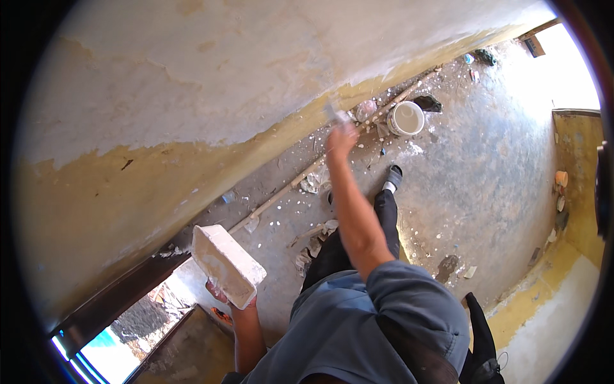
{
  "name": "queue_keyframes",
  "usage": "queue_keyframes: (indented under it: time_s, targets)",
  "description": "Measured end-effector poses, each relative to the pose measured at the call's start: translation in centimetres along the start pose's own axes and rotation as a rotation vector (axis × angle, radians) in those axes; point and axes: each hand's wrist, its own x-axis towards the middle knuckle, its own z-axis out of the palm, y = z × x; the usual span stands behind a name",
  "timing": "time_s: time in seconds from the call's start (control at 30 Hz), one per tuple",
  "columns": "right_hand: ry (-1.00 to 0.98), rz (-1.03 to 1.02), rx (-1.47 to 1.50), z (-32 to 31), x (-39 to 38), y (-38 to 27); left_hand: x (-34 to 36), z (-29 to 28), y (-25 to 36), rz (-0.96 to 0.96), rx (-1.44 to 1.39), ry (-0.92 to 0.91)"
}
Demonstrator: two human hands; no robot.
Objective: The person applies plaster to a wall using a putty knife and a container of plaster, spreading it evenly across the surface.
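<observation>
My left hand (245, 311) grips a rectangular mud pan (231, 255) from below. White plaster smears its inside and rim. My right arm reaches forward, and its hand (343, 139) is closed on the handle of a putty knife (331, 112). Motion blurs the knife, its blade close to the lower part of the wall (192, 77); whether it touches cannot be told. White plaster coats the upper wall, ending in a ragged edge above a bare yellow band.
A white bucket (407, 118) stands on the concrete floor (486, 173) beyond my foot. A long wooden pole (281, 194) lies along the wall's base among plaster spatters and crumpled plastic. A dark bag (428, 103) sits beside the bucket. Bright openings show at lower left and upper right.
</observation>
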Motion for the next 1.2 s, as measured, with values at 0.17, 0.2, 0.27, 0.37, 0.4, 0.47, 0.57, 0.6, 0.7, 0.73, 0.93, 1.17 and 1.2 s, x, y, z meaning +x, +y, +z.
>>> queue_keyframes:
  time_s: [0.17,0.2,0.27,0.37,0.4,0.47,0.57,0.6,0.7,0.73,0.93,1.17,1.2]
  targets:
    - [0.26,0.209,0.428,-1.6,13.2,4.8,0.6,-2.0,0.4,-0.103,-0.058,-0.089]
    - [0.22,0.188,0.362,-1.9,13.6,3.3,0.4,-2.5,0.5,-0.112,-0.046,-0.113]
    - [0.138,0.169,0.062,0.3,12.0,3.4,0.3,-3.5,0.8,-0.119,-0.035,-0.131]
    - [0.011,0.213,-0.049,4.5,2.8,0.5,0.3,-3.6,0.7,-0.079,-0.005,-0.007]
    - [0.225,0.384,0.287,6.5,-0.6,-0.1,0.9,-2.6,0.6,-0.078,0.024,-0.017]
    - [-0.217,0.398,0.317,4.6,-7.3,-2.1,0.1,-3.7,0.7,-0.032,0.03,0.024]
    - [-0.028,0.207,0.446,4.2,-2.7,3.6,1.0,-3.4,0.9,-0.055,0.018,-0.18]
    - [0.0,0.331,0.425,3.4,-0.9,3.8,0.1,-2.6,0.6,-0.045,0.023,-0.193]
    - [0.158,0.639,0.675,2.0,8.3,6.1,0.0,-2.7,0.5,-0.071,-0.011,-0.183]
    - [0.265,0.739,0.758,1.8,10.9,7.1,0.4,-2.1,0.3,-0.077,0.001,-0.175]
    - [0.271,0.746,0.75,4.4,8.2,3.7,-0.6,0.8,-0.3,-0.041,0.06,-0.048]
    - [0.11,0.67,0.941,-1.3,11.6,2.4,-0.3,2.7,-0.6,-0.027,0.035,0.027]
    - [0.147,0.724,0.927,-1.6,13.1,1.4,-0.2,2.4,-0.7,-0.026,0.027,0.026]
